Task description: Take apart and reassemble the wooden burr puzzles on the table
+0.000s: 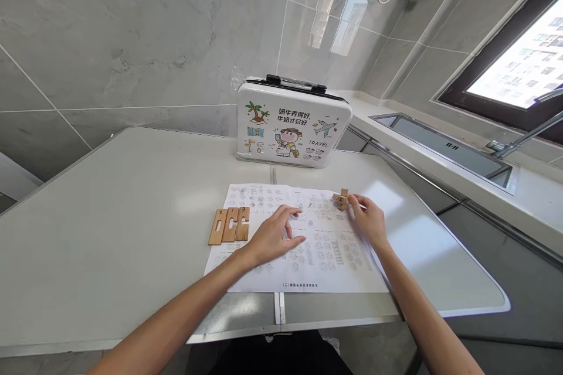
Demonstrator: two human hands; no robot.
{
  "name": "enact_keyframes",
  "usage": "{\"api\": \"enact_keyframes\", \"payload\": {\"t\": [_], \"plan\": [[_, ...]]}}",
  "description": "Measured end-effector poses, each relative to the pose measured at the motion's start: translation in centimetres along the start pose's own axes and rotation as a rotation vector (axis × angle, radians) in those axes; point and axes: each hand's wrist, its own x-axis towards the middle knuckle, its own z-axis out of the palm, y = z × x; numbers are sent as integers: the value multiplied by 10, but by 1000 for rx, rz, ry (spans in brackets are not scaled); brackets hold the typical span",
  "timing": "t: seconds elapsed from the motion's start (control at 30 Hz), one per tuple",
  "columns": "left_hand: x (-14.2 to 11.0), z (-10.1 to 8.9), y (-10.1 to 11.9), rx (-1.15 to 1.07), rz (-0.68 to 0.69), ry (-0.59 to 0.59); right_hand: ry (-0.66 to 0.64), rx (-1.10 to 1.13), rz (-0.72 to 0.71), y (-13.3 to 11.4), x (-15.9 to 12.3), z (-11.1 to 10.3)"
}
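Our knobbly wooden cross (340, 200) was at the far right corner of the thin, printed paper (259, 285). Our right hand (368, 220) touched it; we couldn't tell whether it gripped. Our left hand (273, 236) was spread wide. Flat, cut-out wooden slats (227, 231) overlapped the paper's left edge on the glossy worktop (132, 217).

White cartoon-printed case (294, 122) before a grey tiled wall (153, 35), sink (440, 143) rightward

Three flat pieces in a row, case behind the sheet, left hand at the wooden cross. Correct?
No: the head view shows the right hand at the wooden cross, not the left hand. Rest holds: three flat pieces in a row, case behind the sheet.
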Motion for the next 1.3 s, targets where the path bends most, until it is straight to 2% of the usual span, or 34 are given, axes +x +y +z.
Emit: {"api": "enact_keyframes", "payload": {"t": [0.27,0.43,0.57,0.7,0.77,0.83,0.93,1.0,1.07,1.17,1.3], "plan": [[0,1,-3,20,26,-22,51,-111,46,10,9,-7],[0,0,-2,28,24,-21,72,-123,26,10,8,-8],[1,0,-2,37,16,-23,139,-99,-48,2,4,-7],[0,-1,4,54,19,-36,236,-58,-204,-21,-7,-1],[-2,-7,10,94,41,-66,163,-21,-278,-35,-16,7],[-7,-17,16,178,72,-106,10,7,-345,-49,-26,16],[-21,-42,20,340,148,-125,-226,34,-472,-65,-39,31],[-34,-63,17,448,187,-97,-348,53,-555,-72,-44,40],[-48,-83,10,542,162,-46,-417,73,-603,-76,-47,48],[-65,-109,-5,585,85,-26,-477,94,-599,-77,-49,58],[-74,-129,-26,590,8,-48,-505,118,-554,-71,-49,67]]}}
